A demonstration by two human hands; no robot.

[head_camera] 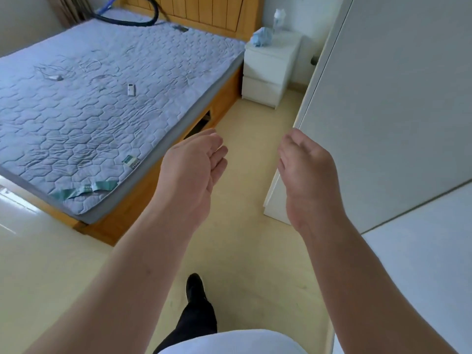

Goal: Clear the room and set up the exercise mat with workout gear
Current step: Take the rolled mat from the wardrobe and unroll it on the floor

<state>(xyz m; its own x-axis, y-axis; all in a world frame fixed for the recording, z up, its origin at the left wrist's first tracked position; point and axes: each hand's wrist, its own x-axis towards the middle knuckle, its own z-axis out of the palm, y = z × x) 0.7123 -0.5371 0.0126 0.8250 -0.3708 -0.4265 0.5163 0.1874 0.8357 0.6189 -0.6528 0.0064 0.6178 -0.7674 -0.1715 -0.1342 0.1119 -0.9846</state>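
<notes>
We start with the pale yellow floor (242, 251), the open strip between bed and cupboard where, we judge, a mat would most naturally go. No exercise mat or workout gear shows anywhere in view, so we cannot say where they are. To the left lies the bed (102, 111), stripped to a quilted blue-grey mattress cover on a wooden frame. To the right stands a tall white wardrobe (396, 98), its corner just beside the right hand. Against the far wall, between the two, sits a white nightstand (268, 70). The person's left hand (194, 169) and right hand (304, 169) are raised in front at like height, palms facing each other, fingers loosely curled and holding nothing. With one dark-shod foot (195, 287) forward, we take this for walking in, hands ready rather than working. Smaller things are left to clear: a dark hose (125, 22) looped at the bedhead, a crumpled blue cloth (261, 37) on the nightstand, and a small white remote (131, 89) lying mid-mattress.
</notes>
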